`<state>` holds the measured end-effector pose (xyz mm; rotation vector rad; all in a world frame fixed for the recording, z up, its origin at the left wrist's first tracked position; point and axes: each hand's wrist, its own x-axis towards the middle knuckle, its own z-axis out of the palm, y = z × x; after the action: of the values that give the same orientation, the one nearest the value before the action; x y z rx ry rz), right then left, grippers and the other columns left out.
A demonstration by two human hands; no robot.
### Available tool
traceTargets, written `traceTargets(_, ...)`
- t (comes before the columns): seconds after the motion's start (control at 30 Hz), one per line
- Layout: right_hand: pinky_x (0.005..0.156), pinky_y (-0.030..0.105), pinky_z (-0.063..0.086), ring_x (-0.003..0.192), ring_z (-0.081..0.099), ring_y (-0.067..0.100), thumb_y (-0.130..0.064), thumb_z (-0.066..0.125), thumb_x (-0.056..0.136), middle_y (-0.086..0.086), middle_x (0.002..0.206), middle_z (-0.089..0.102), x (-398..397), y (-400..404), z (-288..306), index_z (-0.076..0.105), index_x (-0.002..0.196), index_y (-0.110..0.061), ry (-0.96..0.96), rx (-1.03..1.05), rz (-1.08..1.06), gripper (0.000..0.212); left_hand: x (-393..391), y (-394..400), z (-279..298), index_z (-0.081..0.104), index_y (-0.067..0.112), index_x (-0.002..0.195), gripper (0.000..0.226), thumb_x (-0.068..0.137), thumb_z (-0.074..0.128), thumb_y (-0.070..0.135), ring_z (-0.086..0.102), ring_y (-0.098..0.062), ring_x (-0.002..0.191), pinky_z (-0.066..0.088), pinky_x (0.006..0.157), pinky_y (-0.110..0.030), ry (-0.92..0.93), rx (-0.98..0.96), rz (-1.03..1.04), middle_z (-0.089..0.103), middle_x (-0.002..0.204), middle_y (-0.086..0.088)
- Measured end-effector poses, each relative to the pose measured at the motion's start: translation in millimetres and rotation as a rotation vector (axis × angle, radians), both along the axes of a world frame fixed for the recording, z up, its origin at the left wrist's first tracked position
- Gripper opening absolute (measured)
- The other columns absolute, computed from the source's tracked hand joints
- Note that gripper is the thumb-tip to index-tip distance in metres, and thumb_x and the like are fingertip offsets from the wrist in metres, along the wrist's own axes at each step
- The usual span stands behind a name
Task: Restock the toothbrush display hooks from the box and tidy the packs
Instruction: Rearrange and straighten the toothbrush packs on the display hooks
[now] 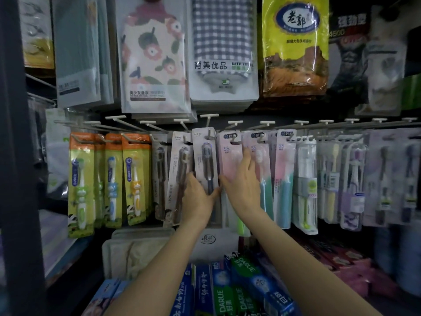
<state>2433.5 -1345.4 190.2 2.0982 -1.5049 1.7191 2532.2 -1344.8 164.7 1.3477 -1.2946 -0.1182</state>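
Note:
A row of wire hooks (pixel 209 120) carries hanging toothbrush packs. In the middle hangs a pale pack with a dark toothbrush (pixel 205 156); my left hand (pixel 197 197) grips its lower part, thumb on the right edge. To its left is a similar pack with a brown brush (pixel 180 174). My right hand (pixel 242 181) lies flat with straight fingers on the pink toothbrush packs (pixel 230 156), pressing them back. Orange-and-green children's brush packs (pixel 109 179) hang at the left, clear-cased brushes (pixel 305 183) at the right. The box is out of view.
Towel packs (pixel 157 65) and a yellow bag (pixel 293 44) hang above the hooks. Toothpaste boxes (pixel 230 290) lie stacked below my arms, with white and beige packs (pixel 136 249) behind them. A dark shelf upright (pixel 18 156) stands at the left.

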Motion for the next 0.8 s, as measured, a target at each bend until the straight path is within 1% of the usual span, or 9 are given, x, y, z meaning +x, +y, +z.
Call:
traceTargets(0.1, 0.089, 0.036, 0.045, 0.123, 0.047, 0.028, -0.024, 0.063, 0.088, 0.01, 0.149, 0.025, 0, -3, -3, 0.003, 0.148, -0.009, 0.001, 0.032, 0.002, 0.087, -4, -6, -2, 0.038, 0.01, 0.12, 0.055, 0.08, 0.071, 0.029, 0.055, -0.03, 0.112, 0.048, 0.09, -0.043, 0.009, 0.009, 0.012, 0.055, 0.123, -0.01)
traceTargets(0.17, 0.091, 0.039, 0.045, 0.123, 0.046, 0.03, -0.025, 0.065, 0.086, 0.012, 0.146, 0.029, 0, -7, -8, 0.003, 0.148, -0.009, 0.0, 0.066, -0.004, 0.089, -7, -10, -1, 0.038, 0.007, 0.119, 0.055, 0.08, 0.071, 0.028, 0.055, -0.031, 0.111, 0.048, 0.088, -0.04, 0.026, 0.008, 0.037, 0.056, 0.122, -0.012)
traceTargets(0.23, 0.092, 0.041, 0.044, 0.125, 0.044, 0.031, -0.025, 0.066, 0.085, 0.013, 0.145, 0.029, 0, -10, -12, 0.004, 0.147, -0.007, 0.013, 0.098, -0.012, 0.089, -11, -14, 0, 0.035, 0.005, 0.124, 0.06, 0.08, 0.071, 0.026, 0.054, -0.031, 0.112, 0.046, 0.087, -0.04, 0.024, -0.003, 0.08, 0.052, 0.124, -0.014)
traceTargets(0.33, 0.093, 0.04, 0.044, 0.125, 0.044, 0.032, -0.025, 0.067, 0.084, 0.015, 0.144, 0.029, 1, -16, -17, 0.009, 0.145, -0.004, 0.002, 0.118, -0.005, 0.087, -12, -20, 0, 0.026, 0.004, 0.134, 0.072, 0.08, 0.07, 0.025, 0.051, -0.033, 0.115, 0.045, 0.09, -0.042, -0.01, 0.01, 0.135, 0.046, 0.13, -0.017)
traceTargets(0.4, 0.092, 0.039, 0.044, 0.123, 0.045, 0.032, -0.024, 0.068, 0.083, 0.014, 0.141, 0.032, 1, -20, -16, 0.012, 0.144, -0.004, -0.043, 0.122, 0.023, 0.085, -10, -23, -3, 0.023, 0.006, 0.137, 0.078, 0.079, 0.071, 0.028, 0.051, -0.034, 0.115, 0.045, 0.09, -0.043, -0.039, 0.017, 0.134, 0.044, 0.131, -0.017)
traceTargets(0.53, 0.098, 0.043, 0.045, 0.124, 0.044, 0.03, -0.026, 0.072, 0.079, 0.013, 0.136, 0.041, 6, -23, -7, 0.022, 0.139, -0.007, -0.233, 0.11, 0.074, 0.08, -11, -25, -10, 0.024, 0.006, 0.137, 0.085, 0.074, 0.075, 0.032, 0.051, -0.035, 0.113, 0.046, 0.085, -0.043, -0.054, -0.019, 0.143, 0.039, 0.133, -0.016)
traceTargets(0.6, 0.094, 0.043, 0.048, 0.12, 0.049, 0.031, -0.026, 0.073, 0.079, 0.014, 0.132, 0.045, 10, -24, -1, 0.022, 0.138, -0.008, -0.262, 0.103, 0.057, 0.08, -14, -24, -9, 0.023, 0.006, 0.138, 0.086, 0.074, 0.076, 0.028, 0.05, -0.035, 0.113, 0.046, 0.084, -0.04, -0.038, -0.028, 0.178, 0.035, 0.135, -0.016)
traceTargets(0.7, 0.085, 0.041, 0.051, 0.107, 0.056, 0.03, -0.018, 0.07, 0.08, 0.012, 0.121, 0.053, 12, -25, 4, 0.022, 0.137, -0.011, -0.281, 0.097, 0.035, 0.075, -15, -24, -5, 0.022, 0.006, 0.139, 0.084, 0.076, 0.076, 0.02, 0.05, -0.034, 0.112, 0.046, 0.083, -0.039, 0.029, -0.017, 0.172, 0.029, 0.139, -0.016)
traceTargets(0.8, 0.078, 0.037, 0.05, 0.099, 0.058, 0.027, -0.013, 0.069, 0.079, 0.011, 0.113, 0.055, 8, -24, 3, 0.024, 0.136, -0.011, -0.271, 0.082, 0.027, 0.072, -9, -24, -3, 0.022, 0.007, 0.139, 0.082, 0.076, 0.074, 0.017, 0.047, -0.034, 0.118, 0.044, 0.089, -0.041, 0.063, -0.01, 0.155, 0.031, 0.14, -0.015)
